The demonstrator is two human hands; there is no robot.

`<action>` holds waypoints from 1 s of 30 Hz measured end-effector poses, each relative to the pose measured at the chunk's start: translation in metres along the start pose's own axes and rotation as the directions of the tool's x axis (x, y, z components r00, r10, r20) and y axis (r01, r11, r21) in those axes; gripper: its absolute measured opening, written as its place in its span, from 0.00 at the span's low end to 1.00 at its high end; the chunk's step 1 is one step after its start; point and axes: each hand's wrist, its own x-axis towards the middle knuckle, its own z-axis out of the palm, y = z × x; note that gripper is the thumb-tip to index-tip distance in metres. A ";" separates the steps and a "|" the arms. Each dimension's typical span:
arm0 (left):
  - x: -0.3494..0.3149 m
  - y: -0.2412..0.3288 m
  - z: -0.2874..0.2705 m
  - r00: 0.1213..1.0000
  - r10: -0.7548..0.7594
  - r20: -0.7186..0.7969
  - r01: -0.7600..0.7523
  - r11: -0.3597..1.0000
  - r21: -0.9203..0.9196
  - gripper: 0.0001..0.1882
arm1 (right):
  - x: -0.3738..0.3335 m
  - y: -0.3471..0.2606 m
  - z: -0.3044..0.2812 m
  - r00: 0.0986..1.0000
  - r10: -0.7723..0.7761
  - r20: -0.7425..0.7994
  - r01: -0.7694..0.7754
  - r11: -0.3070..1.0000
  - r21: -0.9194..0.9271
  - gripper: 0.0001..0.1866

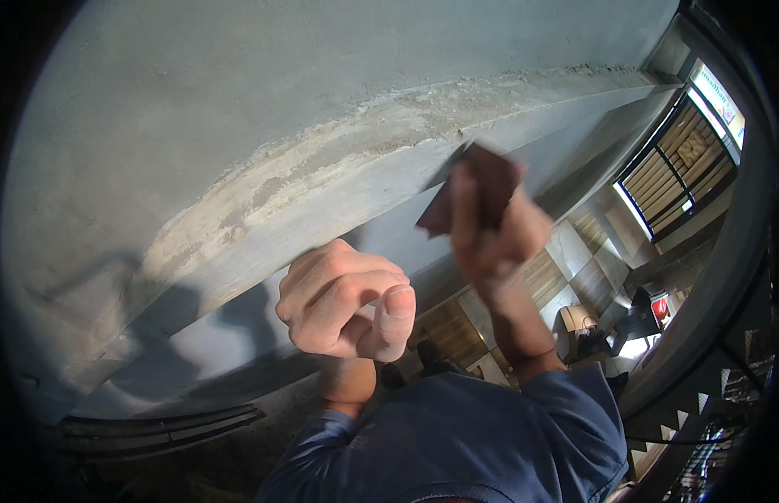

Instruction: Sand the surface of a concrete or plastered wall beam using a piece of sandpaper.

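Note:
My right hand (498, 226) grips a dark reddish-brown folded sheet of sandpaper (494, 186), slightly smeared by motion. It is up close to the edge of a grey plastered ledge (339, 163), and the frame does not show whether the sheet touches it. A rough, pale patched band runs along that ledge. Lower and to the left, my left hand (343, 302) is raised in front of the ledge's underside, its fingers curled into a loose fist. Nothing shows between the thumb and fingers.
Far below lies a tiled floor (586, 251). A brown box (578, 317) and dark items stand on it at the right. Behind them is a barred window (683, 168). Black metal bars (167, 432) sit at the lower left, and a dark railing (700, 419) at the lower right.

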 end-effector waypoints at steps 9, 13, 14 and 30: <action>0.003 0.001 -0.003 0.998 0.024 0.060 -0.026 0.999 0.035 0.13 | -0.008 -0.009 -0.005 0.971 -0.160 0.180 0.157 0.987 0.033 0.06; 0.002 0.000 -0.007 0.994 0.010 0.107 -0.014 0.999 0.038 0.13 | 0.019 -0.005 0.001 0.992 0.023 0.121 -0.043 0.986 0.161 0.05; 0.001 -0.001 -0.007 0.995 0.015 0.103 -0.019 0.999 0.030 0.13 | 0.028 -0.005 0.003 0.991 -0.124 0.058 0.124 0.992 0.017 0.06; 0.001 0.001 0.003 0.996 0.029 0.080 -0.038 0.993 0.112 0.19 | -0.009 0.006 -0.006 0.986 -0.096 0.133 0.095 0.995 0.011 0.08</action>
